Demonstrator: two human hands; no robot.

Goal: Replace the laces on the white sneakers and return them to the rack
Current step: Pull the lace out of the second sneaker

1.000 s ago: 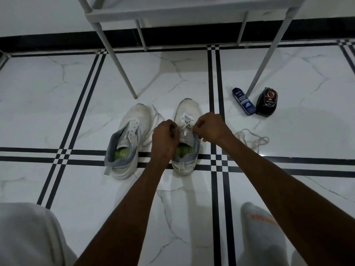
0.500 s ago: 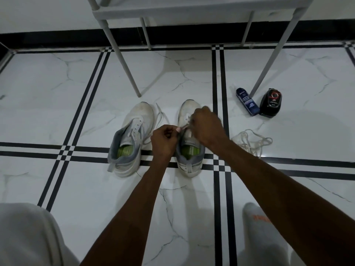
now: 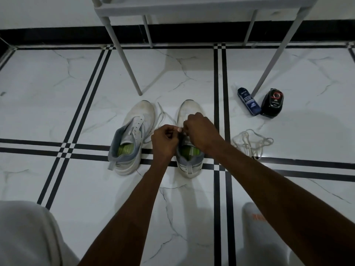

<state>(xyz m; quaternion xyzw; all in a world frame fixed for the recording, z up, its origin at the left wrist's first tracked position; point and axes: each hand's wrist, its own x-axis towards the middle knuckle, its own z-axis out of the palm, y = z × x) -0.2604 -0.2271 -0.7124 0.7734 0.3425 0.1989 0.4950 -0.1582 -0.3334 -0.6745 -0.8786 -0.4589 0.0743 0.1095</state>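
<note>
Now both hands (image 3: 165, 140) (image 3: 200, 131) pinch lace (image 3: 181, 131) (white) over the right sneaker (image 3: 189, 162).

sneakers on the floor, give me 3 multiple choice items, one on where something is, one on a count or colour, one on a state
1. Where does the loose lace pile lie?
A. inside a sneaker
B. on the floor, to the right of the right sneaker
C. on the rack

2. What colour are the insoles?
A. green
B. red
C. black

3. What state is the left sneaker in?
A. fully laced and tied
B. lying upside down
C. upright, eyelets bare

Key:
1. B, the pile sits on the white tile beyond the right forearm.
2. A, green shows inside both shoe openings.
3. C, its eyelet row shows empty holes, while the left hand and right hand both pinch lace over the other shoe.
</note>
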